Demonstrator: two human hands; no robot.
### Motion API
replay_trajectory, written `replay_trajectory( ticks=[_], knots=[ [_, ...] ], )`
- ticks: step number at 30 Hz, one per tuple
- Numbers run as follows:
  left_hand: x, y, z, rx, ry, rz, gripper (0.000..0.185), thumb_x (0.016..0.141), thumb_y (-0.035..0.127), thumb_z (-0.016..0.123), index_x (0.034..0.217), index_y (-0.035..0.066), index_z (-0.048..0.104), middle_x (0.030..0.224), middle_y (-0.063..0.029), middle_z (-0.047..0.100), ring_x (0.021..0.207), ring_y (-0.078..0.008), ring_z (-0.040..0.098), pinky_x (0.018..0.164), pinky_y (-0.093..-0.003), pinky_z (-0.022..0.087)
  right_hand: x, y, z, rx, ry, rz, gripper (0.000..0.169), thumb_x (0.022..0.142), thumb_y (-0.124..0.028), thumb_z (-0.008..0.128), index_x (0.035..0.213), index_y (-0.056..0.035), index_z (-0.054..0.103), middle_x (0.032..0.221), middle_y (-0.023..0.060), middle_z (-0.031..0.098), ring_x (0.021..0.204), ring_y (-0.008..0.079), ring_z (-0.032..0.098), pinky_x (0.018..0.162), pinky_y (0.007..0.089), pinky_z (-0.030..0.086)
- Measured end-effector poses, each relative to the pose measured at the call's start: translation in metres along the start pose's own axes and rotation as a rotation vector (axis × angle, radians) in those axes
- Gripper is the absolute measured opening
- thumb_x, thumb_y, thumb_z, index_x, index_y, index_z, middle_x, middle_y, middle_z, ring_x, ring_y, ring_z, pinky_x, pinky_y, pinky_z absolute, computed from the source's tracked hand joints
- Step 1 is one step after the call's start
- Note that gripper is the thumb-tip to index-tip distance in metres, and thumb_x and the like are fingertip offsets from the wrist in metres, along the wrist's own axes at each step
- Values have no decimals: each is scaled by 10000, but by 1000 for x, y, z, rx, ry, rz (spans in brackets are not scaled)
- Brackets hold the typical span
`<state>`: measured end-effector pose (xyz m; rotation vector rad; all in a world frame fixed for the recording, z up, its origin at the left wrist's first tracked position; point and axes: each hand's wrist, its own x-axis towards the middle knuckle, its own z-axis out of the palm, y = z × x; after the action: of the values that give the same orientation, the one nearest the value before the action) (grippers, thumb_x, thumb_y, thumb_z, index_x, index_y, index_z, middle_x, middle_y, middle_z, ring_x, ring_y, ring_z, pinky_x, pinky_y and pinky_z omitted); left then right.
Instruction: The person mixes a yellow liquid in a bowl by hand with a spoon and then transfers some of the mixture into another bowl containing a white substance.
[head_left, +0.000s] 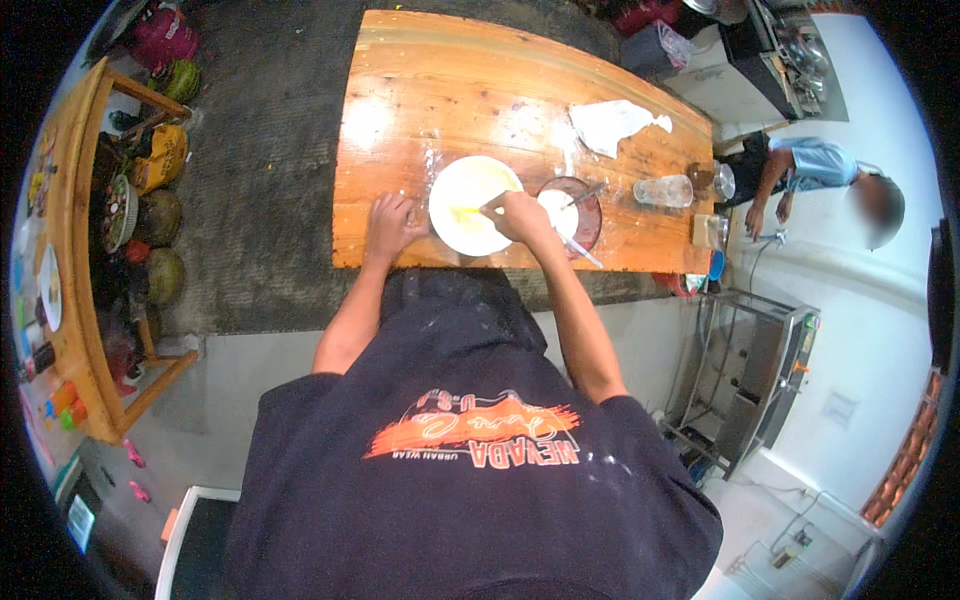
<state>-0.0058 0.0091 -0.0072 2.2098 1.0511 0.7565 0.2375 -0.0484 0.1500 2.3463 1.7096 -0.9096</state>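
A round white bowl (491, 244) stands near the front edge of the wooden table (450, 82), with a pale yellowish mixture (480, 180) inside. Over its right side, my right hand (519, 216) grips a yellow utensil (466, 211) whose tip reaches into the mixture; the exact kind of utensil is hard to tell. My left hand (391, 225) rests on the table just left of the bowl, thumb beside the rim; whether it touches the rim is unclear. Right of the bowl, a smaller white bowl (556, 210) sits on a dark reddish round plate (591, 214).
A dark-handled utensil (585, 193) and a pale stick-like tool (581, 249) lie by the small bowl. Farther right are a clear glass (664, 191), a jar (701, 176) and a white plastic bag (615, 126). Another person (817, 165) stands beyond the table's right end.
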Motion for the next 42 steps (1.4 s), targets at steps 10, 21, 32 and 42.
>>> replay_trajectory(
  ticks=[10, 21, 32, 42],
  knots=[
    [-6, -1, -3, 40, 19, -25, 368, 643, 292, 858, 797, 64, 613, 864, -111, 591, 886, -329, 574, 798, -450, 438, -53, 11, -51, -48, 222, 102, 327, 918, -405, 677, 1002, -113, 798, 916, 206, 734, 847, 380, 717, 763, 491, 566],
    [-3, -1, -5, 59, 32, -4, 373, 689, 312, 832, 723, 74, 546, 792, -92, 543, 854, -306, 550, 781, -435, 417, -56, -23, 2, 55, 271, 130, 303, 929, -319, 661, 939, -43, 784, 841, 264, 716, 820, 429, 718, 743, 516, 564],
    [2, 4, -5, 20, 14, -20, 387, 695, 304, 835, 697, 70, 527, 766, -104, 536, 795, -328, 549, 716, -446, 423, -47, -4, 25, 75, 90, 82, 312, 972, -336, 617, 1107, -103, 774, 851, 296, 700, 822, 443, 711, 727, 523, 556],
    [1, 7, -5, 5, 47, -57, 408, 697, 342, 833, 711, 60, 538, 767, -91, 540, 805, -316, 551, 735, -442, 417, -59, -23, 5, 289, 257, 160, 304, 964, -322, 634, 1137, -112, 771, 867, 298, 699, 839, 452, 705, 776, 520, 555]
  ],
)
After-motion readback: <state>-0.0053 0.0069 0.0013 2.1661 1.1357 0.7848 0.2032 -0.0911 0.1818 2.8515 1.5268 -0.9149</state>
